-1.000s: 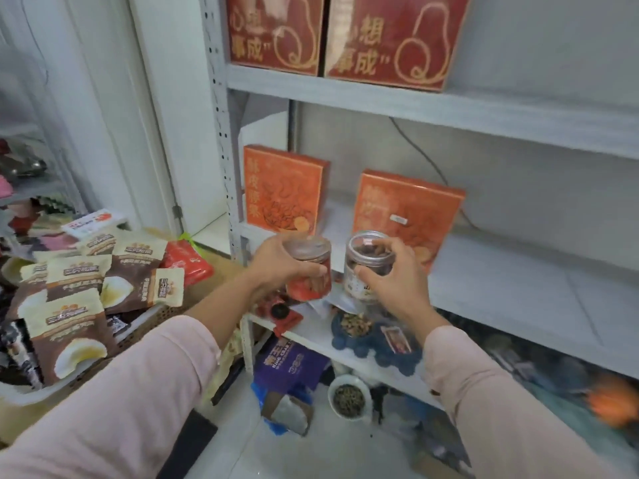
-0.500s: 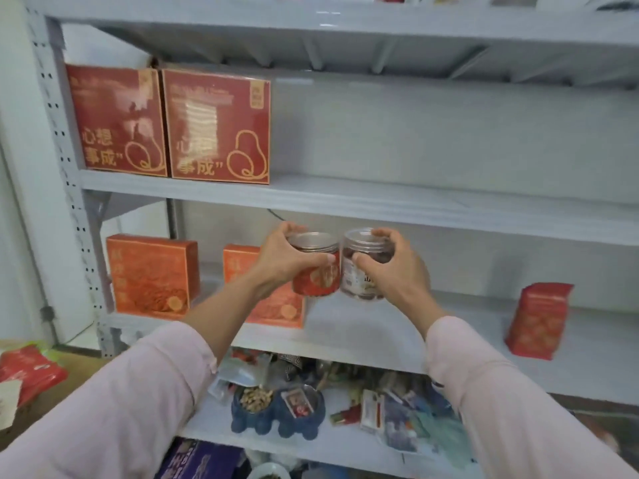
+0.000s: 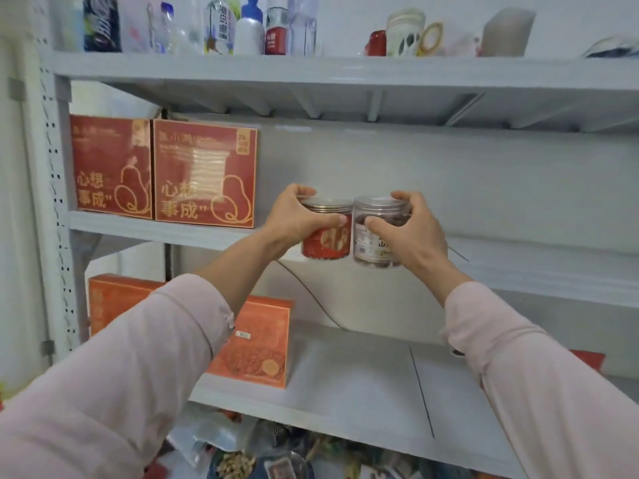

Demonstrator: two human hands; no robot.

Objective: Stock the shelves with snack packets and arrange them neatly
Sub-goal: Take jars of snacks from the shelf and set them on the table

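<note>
My left hand point(image 3: 294, 217) grips a round clear jar with a red label point(image 3: 326, 242), thumb across its front. Beside it, touching, my right hand point(image 3: 411, 229) grips a second clear jar with a pale label point(image 3: 368, 243) and dark contents. Both jars are upright at the front edge of the grey middle shelf point(image 3: 518, 267), to the right of two dark red boxes point(image 3: 162, 172). Whether the jar bottoms rest on the shelf is unclear.
Two orange boxes point(image 3: 256, 340) stand on the lower shelf point(image 3: 363, 392), a red box point(image 3: 587, 361) at its right behind my sleeve. Bottles and cups crowd the top shelf point(image 3: 311, 69). Mixed packets lie on the bottom shelf point(image 3: 276, 454). A perforated upright point(image 3: 52, 202) bounds the left.
Both hands have lifted the two jars from the lower shelf level up to the middle shelf. My view has tilted upward, bringing the top shelf into sight.
</note>
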